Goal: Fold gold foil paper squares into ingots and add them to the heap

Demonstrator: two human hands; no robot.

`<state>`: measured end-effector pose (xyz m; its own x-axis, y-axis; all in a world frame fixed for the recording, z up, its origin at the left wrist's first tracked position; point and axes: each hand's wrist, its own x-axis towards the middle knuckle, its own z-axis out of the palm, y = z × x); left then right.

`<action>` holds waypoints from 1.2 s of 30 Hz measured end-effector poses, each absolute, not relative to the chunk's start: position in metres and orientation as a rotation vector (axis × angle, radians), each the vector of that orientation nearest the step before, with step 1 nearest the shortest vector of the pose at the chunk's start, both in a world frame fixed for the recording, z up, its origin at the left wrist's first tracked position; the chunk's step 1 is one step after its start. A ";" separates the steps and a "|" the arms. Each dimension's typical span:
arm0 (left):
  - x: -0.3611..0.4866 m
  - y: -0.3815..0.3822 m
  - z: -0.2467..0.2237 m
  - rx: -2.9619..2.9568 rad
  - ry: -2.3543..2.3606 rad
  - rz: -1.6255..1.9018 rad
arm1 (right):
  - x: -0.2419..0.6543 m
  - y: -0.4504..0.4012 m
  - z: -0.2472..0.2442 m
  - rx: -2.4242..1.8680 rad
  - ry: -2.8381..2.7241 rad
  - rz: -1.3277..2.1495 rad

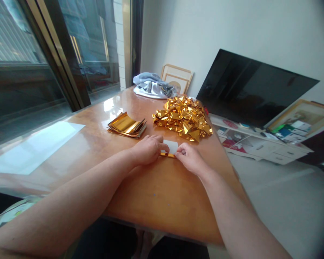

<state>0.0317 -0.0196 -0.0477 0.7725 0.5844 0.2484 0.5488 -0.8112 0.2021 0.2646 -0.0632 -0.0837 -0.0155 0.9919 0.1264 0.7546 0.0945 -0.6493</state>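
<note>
A sheet of gold foil paper (170, 145) lies on the table, its white back facing up. Along its near edge runs a narrow folded strip that shows gold. My left hand (149, 149) is at the sheet's left side, fingers bent and gripping it, with one fingertip over the white face. At the right end of the folded strip, my right hand (189, 157) pinches the paper between thumb and fingers. Beyond my left hand sits a stack of flat gold foil sheets (126, 124). A heap of folded gold foil pieces (186, 117) lies beyond my right hand.
The wooden table (162, 201) has its right edge near my right forearm. A white sheet (40, 147) lies at the left by the window. Bundled cloth (152, 86) rests at the far end. A television (256, 88) stands on a white cabinet (261, 144).
</note>
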 end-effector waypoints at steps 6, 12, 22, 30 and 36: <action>0.033 -0.021 -0.047 2.944 0.742 0.469 | 0.262 -0.065 -0.082 -1.721 -1.787 0.550; 0.035 -0.021 -0.048 2.992 0.724 0.435 | 0.261 -0.065 -0.079 -1.705 -1.757 0.554; 0.038 -0.023 -0.048 2.848 0.784 0.408 | 0.270 -0.063 -0.082 -1.685 -1.756 0.549; 0.040 -0.025 -0.044 2.763 0.862 0.393 | 0.273 -0.076 -0.062 -1.552 -1.954 0.396; 0.041 -0.024 -0.045 2.733 0.869 0.429 | 0.250 -0.105 -0.039 -1.460 -2.400 0.161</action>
